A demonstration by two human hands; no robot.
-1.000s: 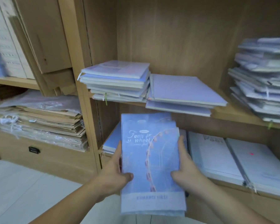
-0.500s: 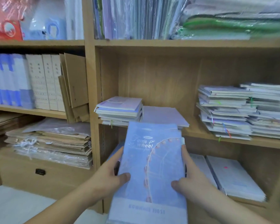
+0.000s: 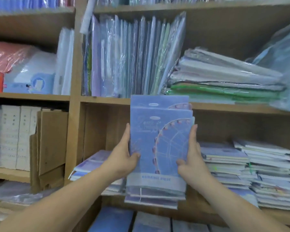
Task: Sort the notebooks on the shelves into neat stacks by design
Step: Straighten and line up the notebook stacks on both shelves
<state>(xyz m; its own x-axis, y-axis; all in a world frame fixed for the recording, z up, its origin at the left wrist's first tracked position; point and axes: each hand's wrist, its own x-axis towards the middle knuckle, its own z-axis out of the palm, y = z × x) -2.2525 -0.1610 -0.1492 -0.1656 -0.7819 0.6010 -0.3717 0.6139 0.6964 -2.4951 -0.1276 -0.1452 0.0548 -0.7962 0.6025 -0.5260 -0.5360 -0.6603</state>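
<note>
Holds the ferris-wheel notebooks (image 3: 159,144) higher and more upright than half a second ago, with the top edge now crossing the shelf board (image 3: 104,100) over the middle compartment rather than sitting below it. Takes in far more of the upper shelf than before. Keeps the bundle slightly fanned: at least two matching covers stepped one behind another at the top, several edges showing at the bottom. Above and behind, upright plastic-wrapped notebooks (image 3: 127,56) packed in a row, and just beside them to the right a flat wrapped pile (image 3: 224,81), partly green. In the middle compartment, tall uneven stacks (image 3: 249,173) to the right of the bundle and a lower stack (image 3: 89,164) to the left, partly hidden by the left forearm. Further left, flattened cardboard (image 3: 49,143) standing just beside white boxes (image 3: 12,136). At the bottom, blue covers (image 3: 112,220) lying flat, blurred. Grips the bundle by its long edges: left hand (image 3: 124,156) with fingers pointing up behind the left edge and thumb curled onto the front cover; right hand (image 3: 191,158) mirrored on the right edge, thumb pressed on the front; both arms stretched forward.
</note>
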